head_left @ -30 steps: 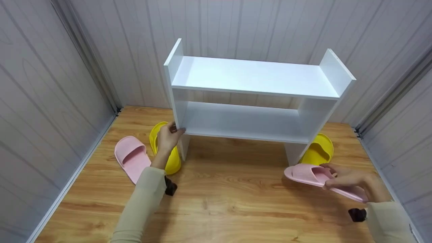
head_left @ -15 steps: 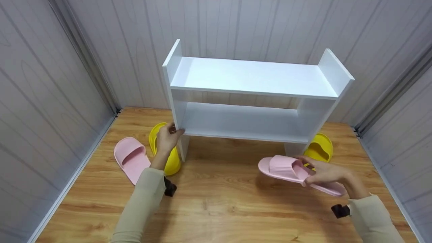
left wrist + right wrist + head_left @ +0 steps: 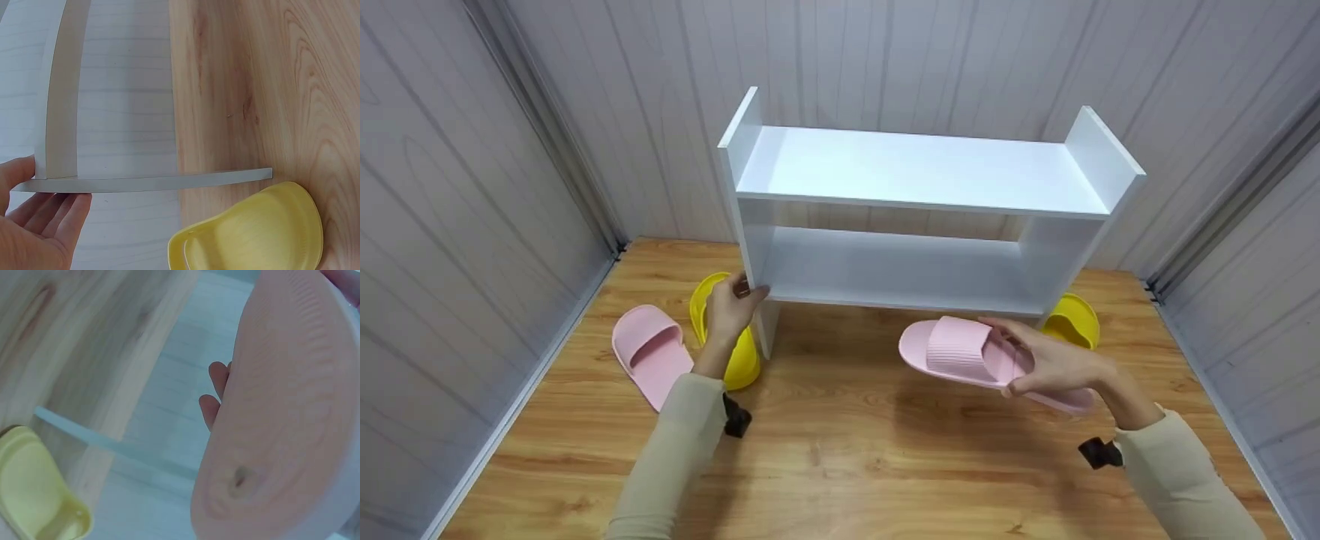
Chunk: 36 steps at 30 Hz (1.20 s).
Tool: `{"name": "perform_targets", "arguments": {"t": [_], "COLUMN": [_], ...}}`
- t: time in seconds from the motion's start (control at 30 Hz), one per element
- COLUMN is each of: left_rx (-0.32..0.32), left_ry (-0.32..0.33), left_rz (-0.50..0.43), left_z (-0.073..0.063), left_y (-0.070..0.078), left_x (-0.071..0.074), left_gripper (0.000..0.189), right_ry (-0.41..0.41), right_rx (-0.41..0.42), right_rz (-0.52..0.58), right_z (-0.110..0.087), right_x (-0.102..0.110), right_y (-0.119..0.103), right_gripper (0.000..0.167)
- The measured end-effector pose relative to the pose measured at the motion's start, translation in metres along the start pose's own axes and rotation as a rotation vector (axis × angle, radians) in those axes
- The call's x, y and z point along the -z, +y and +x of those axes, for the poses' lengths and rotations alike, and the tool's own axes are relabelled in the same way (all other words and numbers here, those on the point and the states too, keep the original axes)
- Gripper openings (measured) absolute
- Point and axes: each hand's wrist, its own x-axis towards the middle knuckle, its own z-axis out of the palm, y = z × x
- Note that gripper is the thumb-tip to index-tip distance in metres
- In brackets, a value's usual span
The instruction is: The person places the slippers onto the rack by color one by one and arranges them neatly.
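Observation:
A white two-tier shelf (image 3: 900, 169) stands on the wood floor. My left hand (image 3: 730, 311) pinches the front edge of its left side panel, level with the lower board; in the left wrist view the thumb and fingers (image 3: 67, 222) lie on either side of that panel. My right hand (image 3: 1054, 364) grips a pink slipper (image 3: 960, 351) across its middle and holds it above the floor, toe pointing left, in front of the shelf's right leg. The ribbed sole of the pink slipper (image 3: 287, 405) fills much of the right wrist view.
Another pink slipper (image 3: 649, 349) lies on the floor at left. A yellow slipper (image 3: 744, 364) is beside the shelf's left leg, partly behind my left arm. A second yellow slipper (image 3: 1072, 321) sits by the right leg. Panelled walls (image 3: 847, 60) enclose the floor.
My right hand has carried the pink slipper leftward and upward, from beside the right yellow slipper to in front of the shelf. My left hand keeps its grip on the side panel.

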Motion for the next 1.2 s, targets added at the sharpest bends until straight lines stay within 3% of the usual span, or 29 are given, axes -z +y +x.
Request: {"name": "perform_targets", "arguments": {"t": [0.33, 0.67, 0.97, 1.2], "left_rx": [0.017, 0.017, -0.016, -0.006], "left_ry": [-0.009, -0.014, 0.013, 0.010], "left_rz": [0.001, -0.008, 0.004, 0.009], "left_z": [0.000, 0.001, 0.002, 0.001], "left_y": [-0.001, 0.000, -0.001, -0.001], "left_x": [0.000, 0.000, -0.001, -0.001], "left_gripper": [0.040, 0.041, 0.038, 0.039], "right_ry": [0.022, 0.038, 0.056, 0.085], "right_rx": [0.029, -0.028, 0.048, 0.080], "right_rz": [-0.064, -0.112, -0.139, -0.151], "right_z": [0.014, 0.021, 0.025, 0.024], "right_x": [0.015, 0.034, 0.050, 0.065], "right_y": [-0.031, -0.060, -0.081, -0.104], "right_gripper": [0.090, 0.091, 0.091, 0.092]}}
